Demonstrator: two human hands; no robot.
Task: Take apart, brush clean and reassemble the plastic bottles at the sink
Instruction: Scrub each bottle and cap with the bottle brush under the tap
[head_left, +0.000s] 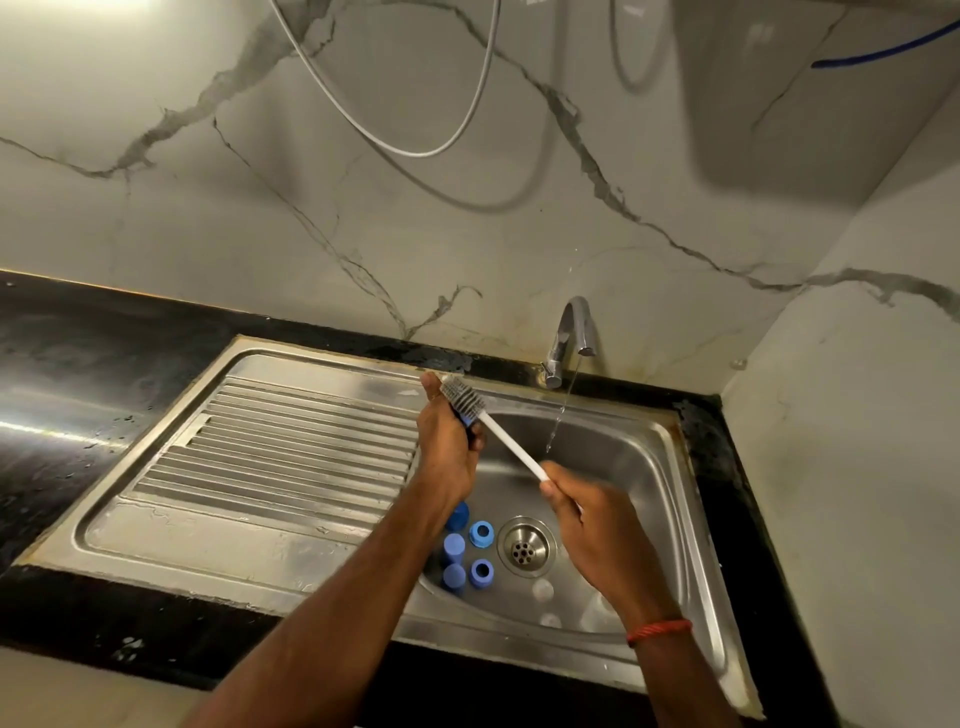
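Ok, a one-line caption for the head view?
Right hand holds a brush against a blue part gripped in the left hand, over the sink.

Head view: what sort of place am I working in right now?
Most likely a home kitchen: a steel sink with a ribbed draining board set in a black counter, a tap running water into it, and a marble-look wall behind.

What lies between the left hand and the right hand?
The white brush handle runs between them: bristles at the left hand, which holds a blue part, far end gripped by the right hand. Head view.
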